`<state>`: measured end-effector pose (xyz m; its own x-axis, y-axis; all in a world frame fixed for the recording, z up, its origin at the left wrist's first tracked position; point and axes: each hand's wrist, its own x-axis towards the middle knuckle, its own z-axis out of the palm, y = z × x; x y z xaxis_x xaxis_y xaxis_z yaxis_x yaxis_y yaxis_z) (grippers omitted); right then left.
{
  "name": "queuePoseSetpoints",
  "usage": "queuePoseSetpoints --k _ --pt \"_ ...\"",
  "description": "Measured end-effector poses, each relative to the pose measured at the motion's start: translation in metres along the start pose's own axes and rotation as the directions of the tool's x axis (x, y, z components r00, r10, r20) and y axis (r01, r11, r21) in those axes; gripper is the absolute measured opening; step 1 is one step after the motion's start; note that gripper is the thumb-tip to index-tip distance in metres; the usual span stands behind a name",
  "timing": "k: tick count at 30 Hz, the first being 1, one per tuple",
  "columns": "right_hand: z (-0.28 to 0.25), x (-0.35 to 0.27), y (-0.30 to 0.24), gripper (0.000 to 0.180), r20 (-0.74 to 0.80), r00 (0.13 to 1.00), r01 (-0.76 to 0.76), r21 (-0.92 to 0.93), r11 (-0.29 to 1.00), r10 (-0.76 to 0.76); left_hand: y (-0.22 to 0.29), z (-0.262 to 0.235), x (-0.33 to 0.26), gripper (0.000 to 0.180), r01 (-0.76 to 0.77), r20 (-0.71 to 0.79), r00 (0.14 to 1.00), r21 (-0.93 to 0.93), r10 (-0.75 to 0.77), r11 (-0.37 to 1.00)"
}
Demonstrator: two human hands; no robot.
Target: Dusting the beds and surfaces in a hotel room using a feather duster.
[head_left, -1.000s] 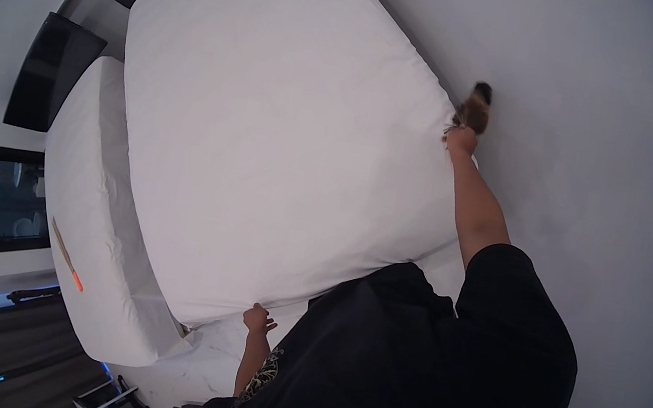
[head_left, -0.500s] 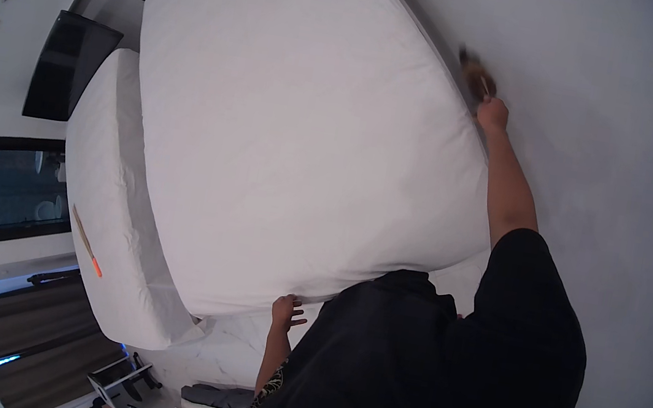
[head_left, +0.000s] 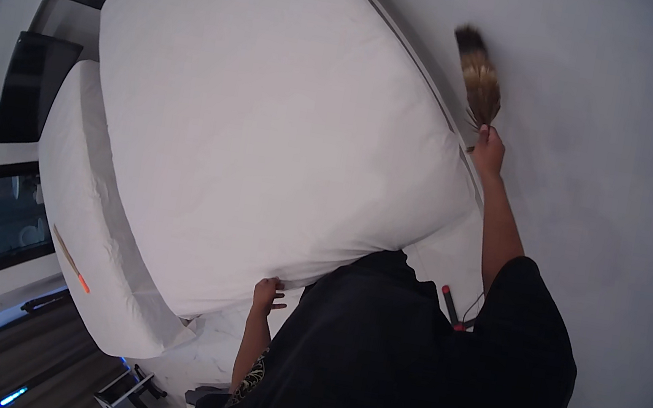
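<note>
Pale wall (head_left: 606, 163) lies right of a white bed (head_left: 270, 127). The right hand (head_left: 488, 151) is clamped on the base of a feather duster (head_left: 480, 79), plumes pointing away, just beyond the bed's right edge. Well apart, the left hand (head_left: 267, 295) is at the near edge, fingers partly spread; whether it grips cannot be told.

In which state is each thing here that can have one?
Brown feather duster: held, feathers pointing away from the person.
Right hand: closed around its base.
Large white cloth-covered mattress: creased along near edge.
Left hand: loosely open at mattress edge.
Thin brown orange-tipped stick: lying on the narrower white mattress.
</note>
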<state>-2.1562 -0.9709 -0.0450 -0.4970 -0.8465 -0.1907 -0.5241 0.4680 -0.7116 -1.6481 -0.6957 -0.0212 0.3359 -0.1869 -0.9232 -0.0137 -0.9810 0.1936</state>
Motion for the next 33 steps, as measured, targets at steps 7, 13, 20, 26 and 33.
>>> queuePoseSetpoints --k 7,13,20,26,33 --pt "-0.015 -0.086 0.088 0.027 0.203 0.967 -0.036 -0.497 0.867 0.156 0.015 0.001 0.010 0.022 -0.035 0.068 0.997 0.145 0.026 0.989" --pt "-0.042 -0.162 0.113 0.019 -0.284 0.955 -0.091 0.018 0.996 0.092 0.001 -0.006 0.018 0.024 -0.202 0.098 0.978 0.185 0.186 0.962" --pt "-0.005 -0.222 0.145 0.030 -0.208 0.884 -0.461 -0.253 0.850 0.418 -0.022 -0.040 0.024 0.048 -0.429 -0.091 0.686 0.751 0.722 0.503" --pt "0.007 -0.258 0.147 0.038 -0.262 0.704 -0.485 0.502 0.716 0.660 -0.142 -0.088 0.069 0.112 -0.480 0.262 0.503 0.877 0.824 0.015" --pt "0.105 -0.393 0.075 0.012 0.431 0.902 -0.110 0.209 0.972 0.009 -0.311 -0.178 0.190 0.062 -0.604 0.562 0.770 0.491 0.301 0.627"
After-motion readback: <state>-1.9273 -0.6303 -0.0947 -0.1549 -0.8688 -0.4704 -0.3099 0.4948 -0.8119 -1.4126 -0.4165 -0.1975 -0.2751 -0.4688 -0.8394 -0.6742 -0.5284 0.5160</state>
